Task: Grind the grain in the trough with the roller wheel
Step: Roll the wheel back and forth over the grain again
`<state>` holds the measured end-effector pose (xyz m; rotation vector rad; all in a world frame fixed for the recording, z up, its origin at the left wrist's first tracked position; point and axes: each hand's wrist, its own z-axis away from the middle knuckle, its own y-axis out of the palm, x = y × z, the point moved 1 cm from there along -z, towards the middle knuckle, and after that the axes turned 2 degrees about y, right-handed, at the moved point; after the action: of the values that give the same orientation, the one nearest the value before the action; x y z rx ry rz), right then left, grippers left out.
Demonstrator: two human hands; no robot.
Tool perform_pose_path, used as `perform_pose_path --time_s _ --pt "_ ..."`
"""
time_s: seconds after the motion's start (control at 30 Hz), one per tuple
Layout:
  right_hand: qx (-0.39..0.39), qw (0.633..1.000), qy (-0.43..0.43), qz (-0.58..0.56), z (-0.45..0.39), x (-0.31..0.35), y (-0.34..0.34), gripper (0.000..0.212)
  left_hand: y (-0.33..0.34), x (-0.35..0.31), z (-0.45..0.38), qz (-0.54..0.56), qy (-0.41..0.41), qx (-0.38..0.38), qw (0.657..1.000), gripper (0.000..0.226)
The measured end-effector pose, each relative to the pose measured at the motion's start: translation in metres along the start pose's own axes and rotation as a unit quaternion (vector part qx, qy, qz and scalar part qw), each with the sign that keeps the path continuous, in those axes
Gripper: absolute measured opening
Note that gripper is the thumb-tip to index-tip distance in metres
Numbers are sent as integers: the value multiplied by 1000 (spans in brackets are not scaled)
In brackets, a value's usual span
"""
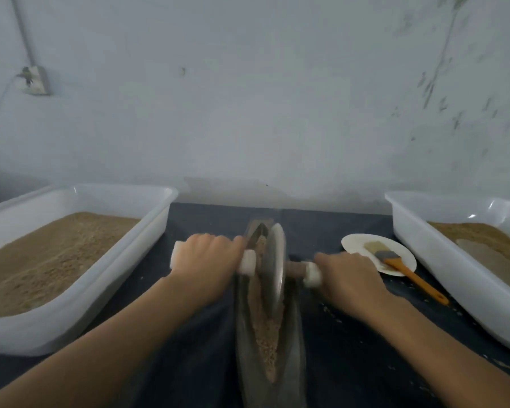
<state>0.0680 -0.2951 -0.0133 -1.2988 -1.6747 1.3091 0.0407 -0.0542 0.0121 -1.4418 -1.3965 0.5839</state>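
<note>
A long, narrow dark metal trough [293, 346] runs away from me down the middle of the table, with tan grain [267, 334] lying along its groove. A grey metal roller wheel [274, 263] stands on edge in the trough, towards its far end. An axle with white padded grips passes through the wheel. My left hand [206, 260] is closed around the left grip, and my right hand [348, 275] is closed around the right grip. The wheel and trough are blurred.
A white plastic tub [80, 293] of tan grain sits at the left, and another white tub [442, 269] stands at the right. Between wheel and right tub lies a paper plate [357, 245] bearing an orange-handled brush [407, 270]. Stray grains dot the dark cloth [351, 348].
</note>
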Motion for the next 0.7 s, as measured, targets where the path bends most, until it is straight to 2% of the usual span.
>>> perform_pose_path --time_s 0.07,0.17,0.23,0.3,0.4,0.5,0.57,0.7 --pt "2 998 -54 17 35 2 -21 31 -15 -1 41 28 27 4 999 48" --pt "-89 988 -119 33 75 8 -54 54 -46 2 84 65 95 -40 992 62" --pt "-101 988 -115 28 83 8 -60 57 -53 4 93 78 82 5 994 63" --pt "-61 991 -112 29 75 11 -54 54 -45 2 83 68 58 56 994 55" --pt "3 997 -49 62 33 10 -27 33 -8 7 48 69 -15 77 995 38" --pt "-34 996 -14 81 -26 4 -8 27 24 20 -2 67 -61 46 995 21" --pt "-52 993 3 104 -58 2 -3 27 33 28 -29 52 -67 31 996 20" --pt "-25 994 23 105 -59 3 -1 24 24 26 -41 39 -57 42 997 16"
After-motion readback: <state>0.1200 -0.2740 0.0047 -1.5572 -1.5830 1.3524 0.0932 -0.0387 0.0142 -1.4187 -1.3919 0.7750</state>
